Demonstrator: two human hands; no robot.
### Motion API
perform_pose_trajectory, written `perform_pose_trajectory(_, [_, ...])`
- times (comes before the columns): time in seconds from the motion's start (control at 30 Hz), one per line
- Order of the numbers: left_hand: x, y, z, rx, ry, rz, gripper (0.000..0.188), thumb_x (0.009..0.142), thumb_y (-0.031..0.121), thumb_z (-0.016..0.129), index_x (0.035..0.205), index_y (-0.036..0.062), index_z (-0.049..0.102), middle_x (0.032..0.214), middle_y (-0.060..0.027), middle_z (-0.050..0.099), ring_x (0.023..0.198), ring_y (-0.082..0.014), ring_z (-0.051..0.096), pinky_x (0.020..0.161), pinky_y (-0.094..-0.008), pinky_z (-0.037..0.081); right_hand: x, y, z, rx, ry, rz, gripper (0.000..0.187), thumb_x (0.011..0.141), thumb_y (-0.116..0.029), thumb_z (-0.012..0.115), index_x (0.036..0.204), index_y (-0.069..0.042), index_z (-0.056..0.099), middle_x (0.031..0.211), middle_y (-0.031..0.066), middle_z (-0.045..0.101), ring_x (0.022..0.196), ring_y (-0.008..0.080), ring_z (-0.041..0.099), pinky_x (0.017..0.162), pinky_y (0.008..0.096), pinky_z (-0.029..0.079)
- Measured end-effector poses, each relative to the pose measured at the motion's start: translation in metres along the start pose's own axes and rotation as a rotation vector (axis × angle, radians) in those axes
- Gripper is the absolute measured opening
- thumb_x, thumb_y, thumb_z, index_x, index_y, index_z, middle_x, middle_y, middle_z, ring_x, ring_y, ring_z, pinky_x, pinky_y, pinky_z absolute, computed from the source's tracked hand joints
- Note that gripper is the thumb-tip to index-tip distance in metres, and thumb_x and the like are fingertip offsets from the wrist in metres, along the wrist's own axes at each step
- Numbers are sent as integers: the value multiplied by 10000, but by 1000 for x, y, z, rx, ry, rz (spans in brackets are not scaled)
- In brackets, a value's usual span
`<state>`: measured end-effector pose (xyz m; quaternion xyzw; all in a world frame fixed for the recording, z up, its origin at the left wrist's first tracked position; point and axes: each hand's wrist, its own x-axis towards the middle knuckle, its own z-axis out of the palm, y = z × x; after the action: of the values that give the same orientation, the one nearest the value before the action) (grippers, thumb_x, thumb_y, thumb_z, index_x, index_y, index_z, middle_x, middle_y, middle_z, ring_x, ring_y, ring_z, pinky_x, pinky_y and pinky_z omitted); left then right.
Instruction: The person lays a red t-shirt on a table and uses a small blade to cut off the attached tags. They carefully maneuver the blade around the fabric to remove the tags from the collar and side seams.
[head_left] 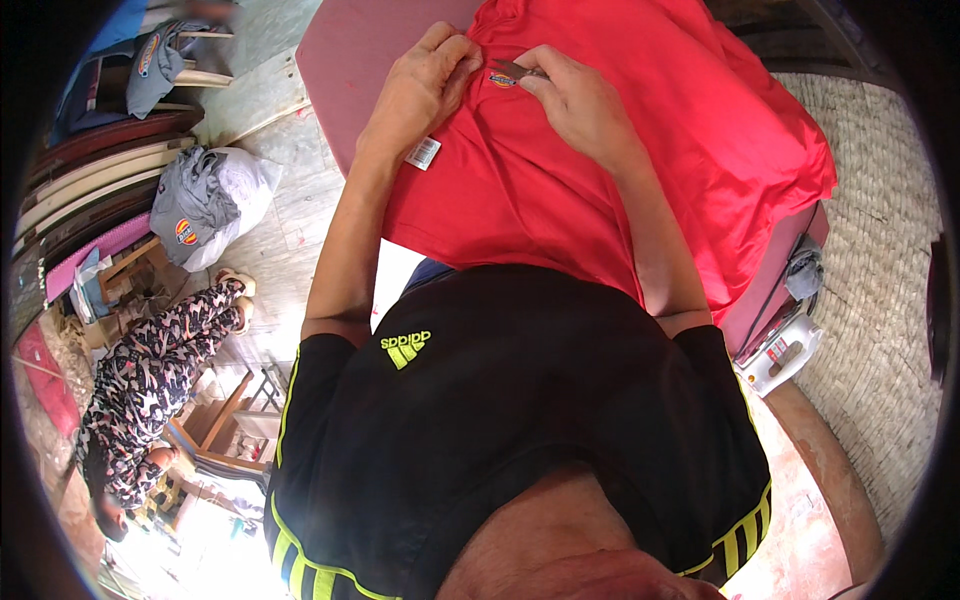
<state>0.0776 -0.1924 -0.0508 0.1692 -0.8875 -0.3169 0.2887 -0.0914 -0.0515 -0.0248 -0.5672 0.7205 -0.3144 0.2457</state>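
Observation:
A red garment (590,200) lies spread in front of me, with some folds running across it. A small oval badge (502,79) sits on the cloth between my hands, and a white tag (423,153) shows near my left wrist. My left hand (432,80) is closed at the garment's left edge, seemingly pinching cloth; the fingertips are partly hidden. In my right hand (578,105) is a small pair of dark thread snips (512,69), its pointed blades reaching left over the badge. The handle end is covered by my fingers.
Under the garment is a maroon-covered table (345,60). A white iron (782,355) stands beside its right edge, near a grey cloth (803,270). Leftward are a plastic bag with grey garments (205,205), stacked boards (105,165) and another person in patterned clothes (150,385).

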Motion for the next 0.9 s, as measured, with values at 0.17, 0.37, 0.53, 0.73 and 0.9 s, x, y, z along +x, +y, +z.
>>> perform_pose_trajectory(0.17, [-1,5,2,46,13,-13,79,927,89,635,999,76,605,933,-118,593,816,-378,633,683,-463,517,4,-10,0,-149,-7,-35,195,982,-238,552,1078,-75,600,1038,149,679,975,372,652,803,508,506])
perform_pose_trajectory(0.37, [-2,8,4,70,21,-33,70,942,112,622,1011,109,612,933,-108,597,815,-380,635,678,-471,517,9,-10,0,-204,-32,-81,182,975,-228,554,1056,-69,591,1028,149,679,973,374,653,792,512,508])
perform_pose_trajectory(0.53, [-7,7,3,-13,128,-120,78,949,107,612,1018,72,622,948,-143,636,811,-370,648,691,-428,522,7,-11,0,-185,-53,-62,200,982,-230,544,1094,-73,598,1051,152,683,978,373,655,786,506,514])
perform_pose_trajectory(0.73, [-48,-36,-68,324,465,-343,241,831,-35,627,1059,39,645,973,-127,685,787,-258,661,703,-362,526,-71,-9,-36,-11,73,114,364,880,-321,722,1124,-83,592,1077,148,703,962,336,689,784,448,539])
perform_pose_trajectory(0.9, [-52,23,-65,6,263,-296,230,871,116,739,1082,52,676,917,-105,640,772,-228,616,687,-346,515,-159,-14,-34,-291,23,376,416,800,-186,806,1124,-70,573,1004,130,694,881,284,705,742,363,561])
